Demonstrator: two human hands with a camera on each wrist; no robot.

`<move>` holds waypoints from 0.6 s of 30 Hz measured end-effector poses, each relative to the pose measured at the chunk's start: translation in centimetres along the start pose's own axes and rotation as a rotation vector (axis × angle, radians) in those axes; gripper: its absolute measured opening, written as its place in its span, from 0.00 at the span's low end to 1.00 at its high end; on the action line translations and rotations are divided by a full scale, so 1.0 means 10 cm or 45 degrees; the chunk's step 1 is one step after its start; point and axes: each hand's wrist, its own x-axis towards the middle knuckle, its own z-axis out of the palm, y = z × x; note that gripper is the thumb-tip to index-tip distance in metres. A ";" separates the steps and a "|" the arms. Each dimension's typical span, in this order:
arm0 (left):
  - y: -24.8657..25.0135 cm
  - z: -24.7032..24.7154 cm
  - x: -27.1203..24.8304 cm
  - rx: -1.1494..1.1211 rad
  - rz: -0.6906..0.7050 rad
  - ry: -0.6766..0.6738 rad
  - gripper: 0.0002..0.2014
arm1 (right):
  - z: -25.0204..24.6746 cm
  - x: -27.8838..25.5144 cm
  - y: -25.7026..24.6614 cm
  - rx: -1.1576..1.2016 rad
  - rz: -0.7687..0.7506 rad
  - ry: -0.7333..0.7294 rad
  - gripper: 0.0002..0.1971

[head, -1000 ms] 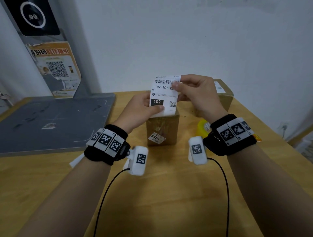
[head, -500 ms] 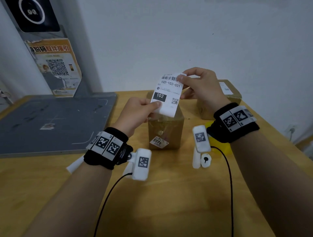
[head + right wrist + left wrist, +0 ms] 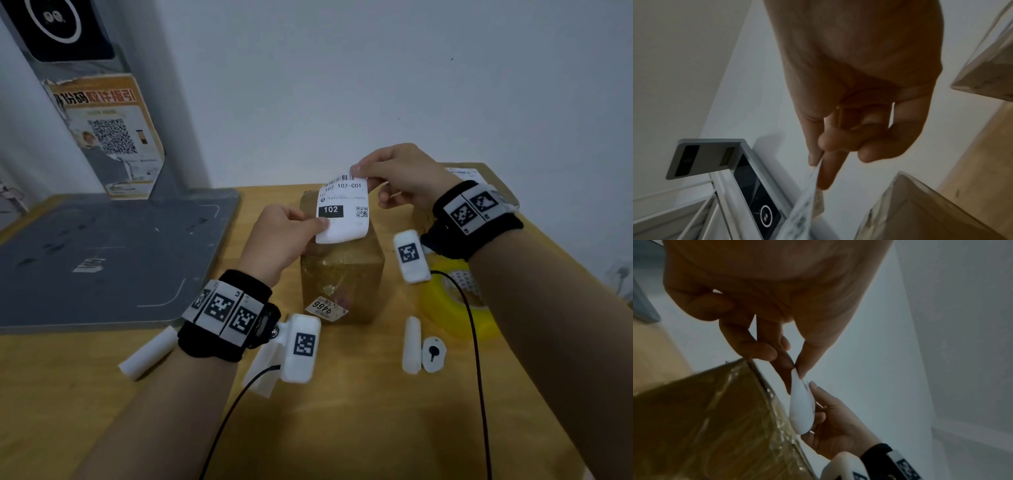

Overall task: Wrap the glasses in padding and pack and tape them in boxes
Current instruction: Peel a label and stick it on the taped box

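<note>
- We held a white shipping label (image 3: 343, 209) above the taped cardboard box (image 3: 342, 274), which stood on the wooden table (image 3: 342, 411).
- Our left hand (image 3: 279, 236) pinched the label's lower left edge between thumb and forefinger; the other fingers were curled beneath, close to the box top.
- Our right hand (image 3: 404, 176) pinched the label's upper right corner with thumb and forefinger, the remaining fingers loosely bent behind it.
- In the left wrist view the label (image 3: 802, 408) showed edge-on and bowed, just beside the box's upper edge; we could not tell whether it touched the box.
- A second box (image 3: 479, 174) sat at the table's far right, mostly behind our right wrist.
- A yellow tape roll (image 3: 455, 301) lay right of the taped box.
- A white foam roll (image 3: 147, 356) lay near our left wrist, and a grey mat (image 3: 102, 257) covered the table's left part.
</note>
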 end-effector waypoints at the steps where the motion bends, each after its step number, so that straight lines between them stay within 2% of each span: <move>1: 0.00 0.00 0.03 0.046 -0.014 0.001 0.10 | 0.00 0.06 0.02 -0.027 0.039 -0.023 0.12; 6: -0.02 -0.02 0.13 0.059 -0.091 -0.026 0.09 | 0.04 0.34 0.14 -0.161 0.170 -0.099 0.13; 8: -0.04 -0.03 0.14 0.091 -0.113 -0.040 0.13 | 0.07 0.40 0.20 -0.261 0.174 -0.109 0.14; 11: -0.03 -0.03 0.17 0.118 -0.103 -0.051 0.11 | 0.09 0.45 0.27 -0.312 0.175 -0.138 0.14; 15: -0.02 0.00 0.22 0.224 -0.059 -0.060 0.11 | 0.11 0.48 0.30 -0.325 0.144 -0.107 0.20; 18: 0.02 0.01 0.25 0.314 -0.047 -0.068 0.10 | 0.14 0.45 0.29 -0.368 0.108 -0.088 0.14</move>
